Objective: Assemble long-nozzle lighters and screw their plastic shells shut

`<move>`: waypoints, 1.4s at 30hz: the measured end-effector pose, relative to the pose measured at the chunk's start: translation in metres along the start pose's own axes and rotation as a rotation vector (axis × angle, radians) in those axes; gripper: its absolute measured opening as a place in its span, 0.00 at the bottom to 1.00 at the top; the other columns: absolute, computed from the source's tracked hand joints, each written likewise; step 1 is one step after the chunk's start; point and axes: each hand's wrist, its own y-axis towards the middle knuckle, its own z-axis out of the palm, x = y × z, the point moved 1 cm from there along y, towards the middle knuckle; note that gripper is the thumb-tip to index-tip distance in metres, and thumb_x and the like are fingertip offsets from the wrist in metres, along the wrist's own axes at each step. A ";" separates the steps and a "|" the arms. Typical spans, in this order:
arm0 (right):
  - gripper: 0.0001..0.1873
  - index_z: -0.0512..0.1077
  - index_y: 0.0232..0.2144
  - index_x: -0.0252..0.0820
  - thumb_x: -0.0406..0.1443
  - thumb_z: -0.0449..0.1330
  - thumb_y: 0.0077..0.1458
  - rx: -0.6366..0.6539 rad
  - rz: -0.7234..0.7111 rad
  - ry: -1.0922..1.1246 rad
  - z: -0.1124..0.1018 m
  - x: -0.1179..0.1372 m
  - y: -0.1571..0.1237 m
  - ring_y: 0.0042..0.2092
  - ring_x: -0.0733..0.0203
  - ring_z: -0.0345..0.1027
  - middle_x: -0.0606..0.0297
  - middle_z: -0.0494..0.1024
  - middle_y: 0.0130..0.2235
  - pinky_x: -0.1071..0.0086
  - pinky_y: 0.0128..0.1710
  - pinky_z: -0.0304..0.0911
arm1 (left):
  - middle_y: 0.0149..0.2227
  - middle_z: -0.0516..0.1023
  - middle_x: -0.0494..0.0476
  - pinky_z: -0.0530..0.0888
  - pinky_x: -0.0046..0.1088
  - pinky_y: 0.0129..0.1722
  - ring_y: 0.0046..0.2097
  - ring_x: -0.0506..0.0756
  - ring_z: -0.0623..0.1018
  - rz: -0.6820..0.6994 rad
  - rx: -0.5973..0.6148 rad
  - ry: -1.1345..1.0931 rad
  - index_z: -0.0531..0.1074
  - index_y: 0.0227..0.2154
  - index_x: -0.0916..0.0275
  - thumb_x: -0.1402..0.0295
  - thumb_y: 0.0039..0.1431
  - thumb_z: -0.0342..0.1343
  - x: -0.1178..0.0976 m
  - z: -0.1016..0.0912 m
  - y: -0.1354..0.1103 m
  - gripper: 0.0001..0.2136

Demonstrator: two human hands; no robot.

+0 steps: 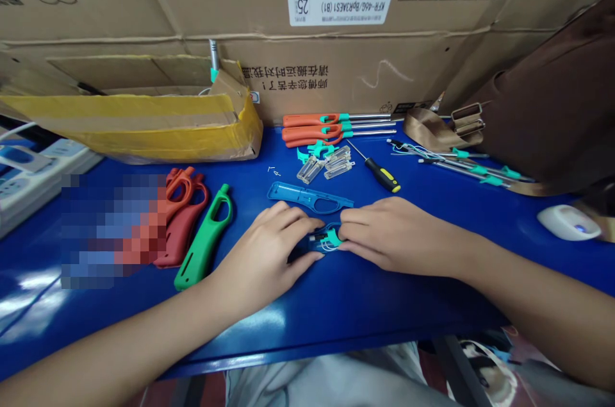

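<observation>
My left hand (269,247) is closed, thumb and fingers gripping a blue lighter casing half (312,245) low over the table. Inside that half lie white wires, a dark part and a teal trigger piece (332,238). My right hand (384,234) pinches at the casing's other end, by the trigger piece; its fingertips hide part of it. Just beyond both hands, the other blue casing half (312,197) lies with its inner side up. Further back are clear fuel tanks (331,165), loose teal triggers (318,150) and a black-and-yellow screwdriver (382,175).
Orange lighters (312,131) with metal tubes lie at the back. Wired metal tubes (471,166) and a white rounded device (569,222) are at right. To the left are a green casing (204,247), red casings (185,227), a taped cardboard box (192,141) and a power strip (48,173).
</observation>
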 end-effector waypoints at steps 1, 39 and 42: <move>0.14 0.74 0.39 0.41 0.40 0.51 0.72 -0.008 0.014 0.003 0.001 0.000 0.000 0.36 0.60 0.71 0.64 0.78 0.39 0.65 0.32 0.54 | 0.46 0.77 0.59 0.73 0.45 0.51 0.48 0.61 0.73 -0.006 -0.003 -0.011 0.74 0.50 0.62 0.67 0.64 0.62 0.000 0.000 0.000 0.13; 0.09 0.72 0.43 0.41 0.33 0.58 0.59 -0.247 0.096 0.040 -0.006 -0.001 -0.002 0.37 0.60 0.71 0.64 0.76 0.41 0.66 0.36 0.61 | 0.33 0.75 0.52 0.69 0.29 0.38 0.36 0.53 0.73 -0.050 -0.097 -0.244 0.75 0.36 0.63 0.70 0.66 0.58 0.001 0.005 0.004 0.03; 0.15 0.70 0.48 0.39 0.37 0.60 0.59 -0.277 0.095 0.045 -0.007 -0.002 -0.003 0.46 0.54 0.72 0.59 0.76 0.47 0.64 0.40 0.64 | 0.33 0.76 0.52 0.69 0.29 0.39 0.36 0.52 0.73 -0.004 -0.143 -0.245 0.76 0.38 0.64 0.71 0.65 0.58 0.000 0.002 0.004 0.03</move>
